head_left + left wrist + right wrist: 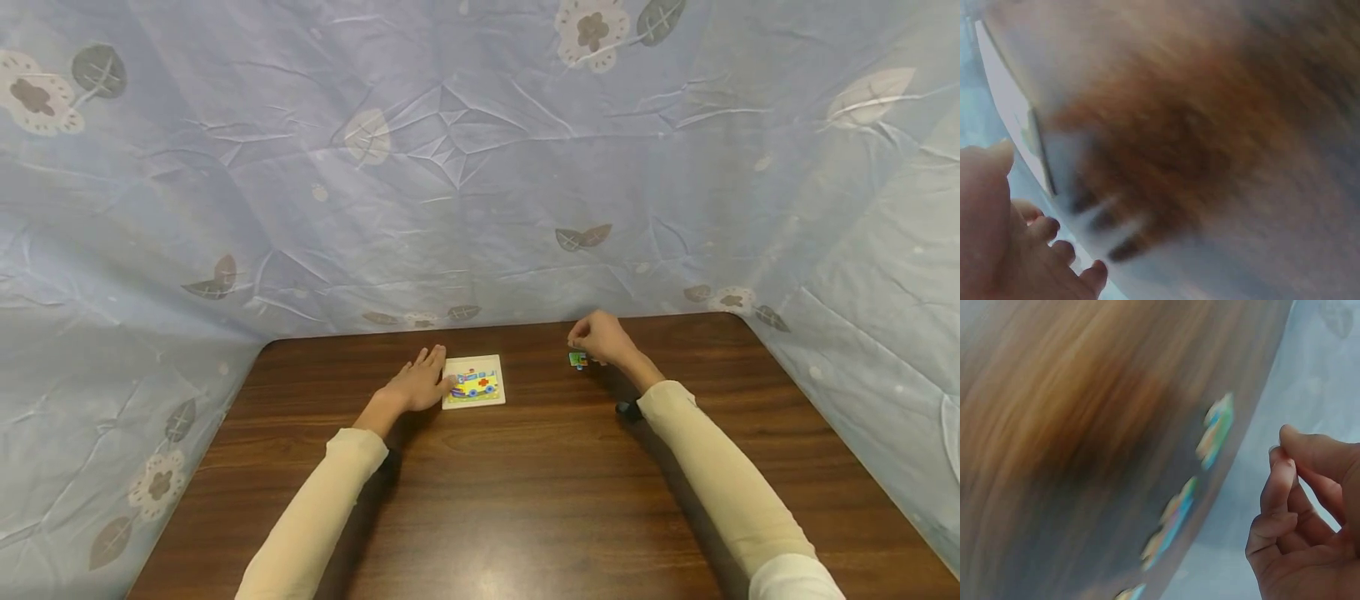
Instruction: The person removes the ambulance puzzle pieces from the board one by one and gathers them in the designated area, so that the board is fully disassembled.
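Observation:
A square puzzle board (pixel 473 401) with a pale frame and a yellow ambulance picture lies towards the back of the table. My left hand (pixel 412 385) rests at its left side, fingers spread and thumb reaching over the picture. To the board's right, my right hand (pixel 606 340) hovers just over a green puzzle piece (pixel 577 359). Thumb and index fingertips meet in the right wrist view, with the other fingers curled and nothing showing between them. Several-coloured loose puzzle pieces (pixel 1217 432) lie in a row on the table beside that hand.
A dark wood-grain table (pixel 510 500) carries everything. Behind it and along both sides hangs a pale blue curtain (pixel 465 208) with flower and leaf prints, close to the table's back edge. Below the right wrist sits a small black device (pixel 628 411).

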{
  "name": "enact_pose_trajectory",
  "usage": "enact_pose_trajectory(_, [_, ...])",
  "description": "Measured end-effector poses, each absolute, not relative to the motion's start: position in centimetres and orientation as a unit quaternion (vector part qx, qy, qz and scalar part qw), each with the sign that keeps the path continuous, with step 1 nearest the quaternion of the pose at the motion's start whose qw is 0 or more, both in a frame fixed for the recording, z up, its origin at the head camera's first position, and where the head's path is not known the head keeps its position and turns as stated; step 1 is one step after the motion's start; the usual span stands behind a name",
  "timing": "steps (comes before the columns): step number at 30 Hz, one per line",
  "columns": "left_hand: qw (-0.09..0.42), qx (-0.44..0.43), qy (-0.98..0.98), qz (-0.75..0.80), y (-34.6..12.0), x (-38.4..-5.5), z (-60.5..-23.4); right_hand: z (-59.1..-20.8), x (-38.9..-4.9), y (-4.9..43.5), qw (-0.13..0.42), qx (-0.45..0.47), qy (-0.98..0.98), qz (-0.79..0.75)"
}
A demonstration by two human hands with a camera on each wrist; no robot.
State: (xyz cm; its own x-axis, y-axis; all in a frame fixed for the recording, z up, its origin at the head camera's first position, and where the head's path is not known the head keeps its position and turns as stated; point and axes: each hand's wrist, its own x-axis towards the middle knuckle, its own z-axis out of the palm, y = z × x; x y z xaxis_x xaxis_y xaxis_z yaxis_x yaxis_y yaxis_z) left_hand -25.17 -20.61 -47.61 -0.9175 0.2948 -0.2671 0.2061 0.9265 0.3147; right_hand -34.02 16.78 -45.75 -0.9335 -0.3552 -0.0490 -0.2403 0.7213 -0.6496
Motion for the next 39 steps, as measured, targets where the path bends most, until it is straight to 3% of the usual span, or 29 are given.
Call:
enact_pose_trajectory(20, [0.142,0.154,0.974,0.084,-15.7,-22.2,-48.7,-46.8,-31.4,5.7,0.108,-0.285,0.906,-0.293])
enact_pose_trajectory(39, [0.154,0.116,0.979,0.068,-14.7,-22.6,-48.5,-47.4,-30.6,3.3,0.124,-0.311,0.906,-0.26])
